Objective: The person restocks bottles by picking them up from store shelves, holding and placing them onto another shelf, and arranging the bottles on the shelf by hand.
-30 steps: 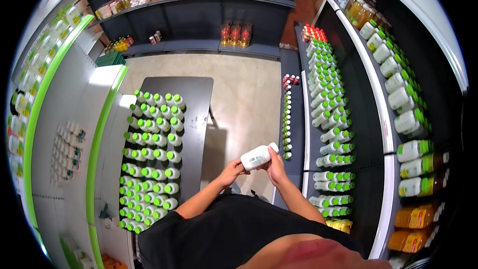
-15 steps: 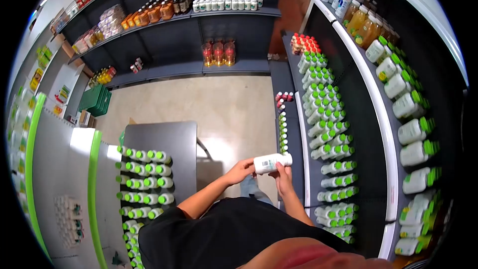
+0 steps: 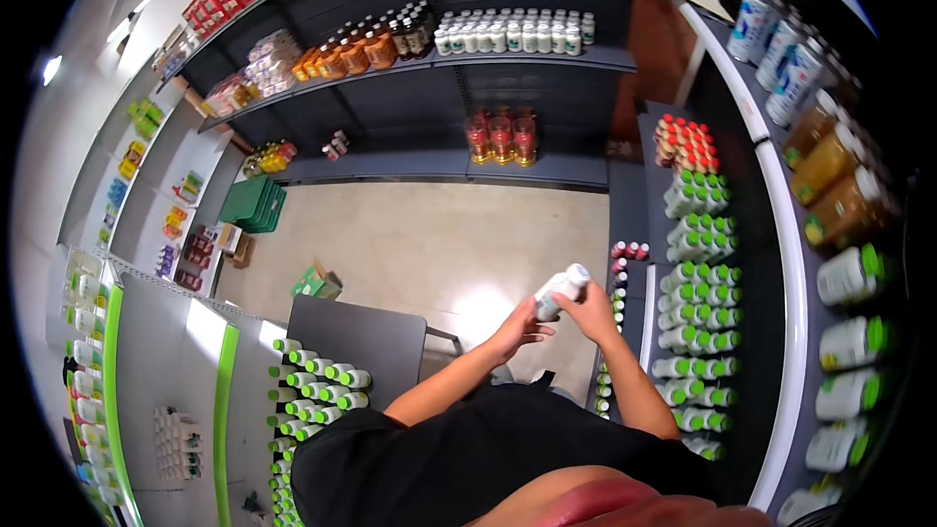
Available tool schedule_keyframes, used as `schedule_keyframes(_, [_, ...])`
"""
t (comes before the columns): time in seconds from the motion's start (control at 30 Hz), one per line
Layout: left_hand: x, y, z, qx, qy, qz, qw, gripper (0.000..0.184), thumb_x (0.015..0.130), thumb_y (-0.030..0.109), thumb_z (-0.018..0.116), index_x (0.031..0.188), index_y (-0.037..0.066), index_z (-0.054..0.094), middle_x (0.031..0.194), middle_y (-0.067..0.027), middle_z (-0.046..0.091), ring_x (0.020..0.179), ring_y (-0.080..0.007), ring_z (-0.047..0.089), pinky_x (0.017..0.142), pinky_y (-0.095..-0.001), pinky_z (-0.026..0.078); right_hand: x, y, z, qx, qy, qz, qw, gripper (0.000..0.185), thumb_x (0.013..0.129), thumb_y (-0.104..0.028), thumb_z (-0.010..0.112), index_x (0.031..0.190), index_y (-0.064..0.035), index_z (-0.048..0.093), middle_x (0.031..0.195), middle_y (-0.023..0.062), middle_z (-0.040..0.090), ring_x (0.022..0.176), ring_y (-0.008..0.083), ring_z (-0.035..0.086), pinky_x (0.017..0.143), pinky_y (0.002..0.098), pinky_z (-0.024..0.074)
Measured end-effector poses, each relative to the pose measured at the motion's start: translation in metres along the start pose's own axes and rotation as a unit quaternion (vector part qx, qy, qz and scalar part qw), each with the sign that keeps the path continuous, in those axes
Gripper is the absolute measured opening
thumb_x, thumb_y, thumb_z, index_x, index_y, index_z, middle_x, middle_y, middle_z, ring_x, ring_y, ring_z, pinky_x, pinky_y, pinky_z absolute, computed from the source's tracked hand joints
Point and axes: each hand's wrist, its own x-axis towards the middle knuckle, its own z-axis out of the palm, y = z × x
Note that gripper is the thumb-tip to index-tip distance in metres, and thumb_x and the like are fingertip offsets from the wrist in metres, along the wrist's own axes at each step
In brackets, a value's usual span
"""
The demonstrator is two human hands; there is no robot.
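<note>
A white bottle (image 3: 558,295) with a white cap is held tilted in front of my body, its cap end up and to the right. My left hand (image 3: 515,330) holds the bottle's lower end, with some fingers showing below it. Near the cap end, my right hand (image 3: 591,312) grips the bottle from the right. Print on the label is too small to read. On the grey table (image 3: 356,327) to the left stand rows of white bottles with green caps (image 3: 320,388).
To the right, shelves hold rows of green-capped bottles (image 3: 698,307) and red-capped bottles (image 3: 685,141). The back shelf (image 3: 547,59) carries small white bottles and dark bottles. Green crates (image 3: 252,205) and an open green carton (image 3: 317,281) sit on the floor beyond the table.
The bottle has gone from nearly level to tilted, cap end up. Both hands have shifted with it, and the view has turned left, bringing more of the left shelves and the green carton into sight.
</note>
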Motion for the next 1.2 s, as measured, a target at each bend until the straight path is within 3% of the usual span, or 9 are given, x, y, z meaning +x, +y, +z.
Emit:
schedule_keyframes(0.13, [0.053, 0.028, -0.06, -0.125, 0.077, -0.029, 0.989, 0.062, 0.098, 0.067, 0.033, 0.127, 0.016, 0.055, 0.111, -0.004, 0.064, 0.095, -0.0158, 0.063, 0.079, -0.0331, 0.049, 0.091, -0.044, 0.029, -0.235, -0.12, -0.151, 0.953, 0.056, 0.067, -0.043, 0.083, 0.111, -0.0122, 0.066, 0.093, 0.0142, 0.073, 0.086, 0.0319, 0.071, 0.075, 0.0401, 0.0553])
schedule_keyframes(0.27, [0.123, 0.047, -0.132, -0.138, 0.083, -0.004, 0.987, 0.043, 0.099, 0.052, 0.039, 0.107, 0.017, 0.062, 0.096, 0.0009, 0.066, 0.076, -0.0117, 0.059, 0.061, -0.0304, 0.047, 0.166, -0.034, 0.062, -0.26, -0.156, -0.153, 0.941, 0.054, 0.064, -0.039, 0.085, 0.111, -0.0157, 0.068, 0.089, 0.0133, 0.072, 0.082, 0.033, 0.069, 0.076, 0.0416, 0.0545])
schedule_keyframes(0.43, [0.235, 0.127, -0.141, -0.111, 0.122, -0.035, 0.986, 0.041, 0.098, 0.041, 0.045, 0.117, 0.008, 0.061, 0.111, -0.0075, 0.067, 0.103, -0.0213, 0.065, 0.083, -0.0399, 0.053, 0.266, -0.003, 0.026, -0.202, -0.148, -0.1, 0.963, 0.058, 0.062, -0.032, 0.089, 0.113, -0.0138, 0.068, 0.099, 0.0149, 0.072, 0.091, 0.0322, 0.07, 0.083, 0.0389, 0.0546])
schedule_keyframes(0.53, [0.312, 0.191, -0.12, -0.065, 0.075, -0.036, 0.994, 0.043, 0.101, 0.039, 0.043, 0.123, 0.006, 0.058, 0.117, -0.0101, 0.064, 0.109, -0.0227, 0.062, 0.092, -0.0399, 0.051, 0.335, -0.013, -0.036, -0.179, -0.066, -0.082, 0.978, 0.06, 0.063, -0.028, 0.091, 0.113, -0.0067, 0.067, 0.099, 0.0109, 0.073, 0.093, 0.0197, 0.071, 0.085, 0.0329, 0.0541])
schedule_keyframes(0.6, [0.366, 0.235, -0.099, -0.069, 0.039, 0.012, 0.997, 0.036, 0.099, 0.04, 0.051, 0.109, 0.007, 0.062, 0.093, -0.0024, 0.065, 0.077, -0.0127, 0.059, 0.066, -0.0288, 0.047, 0.382, -0.013, -0.077, -0.082, 0.006, -0.007, 0.997, 0.059, 0.063, -0.023, 0.091, 0.114, -0.0051, 0.066, 0.1, 0.0093, 0.073, 0.093, 0.017, 0.069, 0.086, 0.0328, 0.0541])
schedule_keyframes(0.67, [0.415, 0.279, -0.077, -0.076, -0.047, 0.006, 0.996, 0.033, 0.099, 0.039, 0.051, 0.103, 0.008, 0.063, 0.085, 0.0004, 0.062, 0.075, -0.0106, 0.058, 0.064, -0.0254, 0.043, 0.422, -0.007, -0.118, -0.111, 0.093, -0.052, 0.988, 0.055, 0.068, -0.015, 0.087, 0.116, -0.0036, 0.063, 0.103, 0.0071, 0.071, 0.095, 0.014, 0.066, 0.086, 0.0327, 0.0538])
schedule_keyframes(0.83, [0.514, 0.354, -0.025, 0.12, -0.163, -0.008, 0.979, 0.028, 0.098, 0.03, 0.053, 0.116, 0.008, 0.058, 0.106, -0.0006, 0.062, 0.087, -0.0107, 0.062, 0.077, -0.026, 0.046, 0.477, 0.009, -0.175, 0.177, 0.292, -0.042, 0.939, 0.047, 0.083, -0.002, 0.073, 0.126, 0.0042, 0.054, 0.111, 0.01, 0.066, 0.102, 0.0149, 0.063, 0.085, 0.0271, 0.0505])
schedule_keyframes(1.03, [0.606, 0.374, 0.02, 0.218, -0.214, -0.105, 0.946, 0.049, 0.095, 0.031, 0.056, 0.139, 0.011, 0.046, 0.118, -0.0023, 0.061, 0.093, -0.0095, 0.062, 0.078, -0.0244, 0.046, 0.535, 0.074, -0.251, 0.049, 0.381, 0.09, 0.919, 0.027, 0.091, -0.011, 0.068, 0.111, 0.0062, 0.061, 0.091, 0.0055, 0.069, 0.07, 0.0062, 0.059, 0.048, 0.0222, 0.039])
schedule_keyframes(1.2, [0.671, 0.397, 0.039, 0.123, -0.15, -0.117, 0.974, 0.057, 0.095, 0.029, 0.056, 0.144, 0.007, 0.039, 0.125, -0.0049, 0.06, 0.087, -0.0106, 0.064, 0.07, -0.0194, 0.049, 0.624, 0.07, -0.305, 0.056, 0.307, 0.044, 0.949, 0.026, 0.09, -0.009, 0.069, 0.108, 0.0079, 0.061, 0.098, 0.011, 0.071, 0.089, 0.0137, 0.066, 0.078, 0.0282, 0.0516])
